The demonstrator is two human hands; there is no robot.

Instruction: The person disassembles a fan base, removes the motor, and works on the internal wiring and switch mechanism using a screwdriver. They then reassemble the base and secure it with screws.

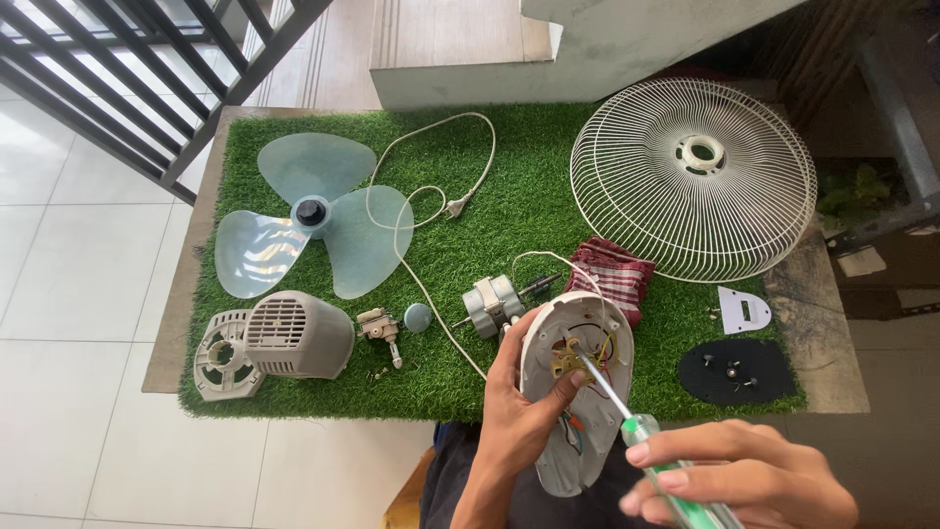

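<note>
On a green turf mat [529, 196] strewn with fan parts, the left hand [519, 411] clasps a white housing [573, 392] at six o'clock; right hand [734, 480] fingers grip a screwdriver [627, 411], whose tip could slip into the wires.

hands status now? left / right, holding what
Left hand: closed around the white fan housing shell, inside facing up.
Right hand: closed on a green-handled screwdriver, tip inside the shell.
</note>
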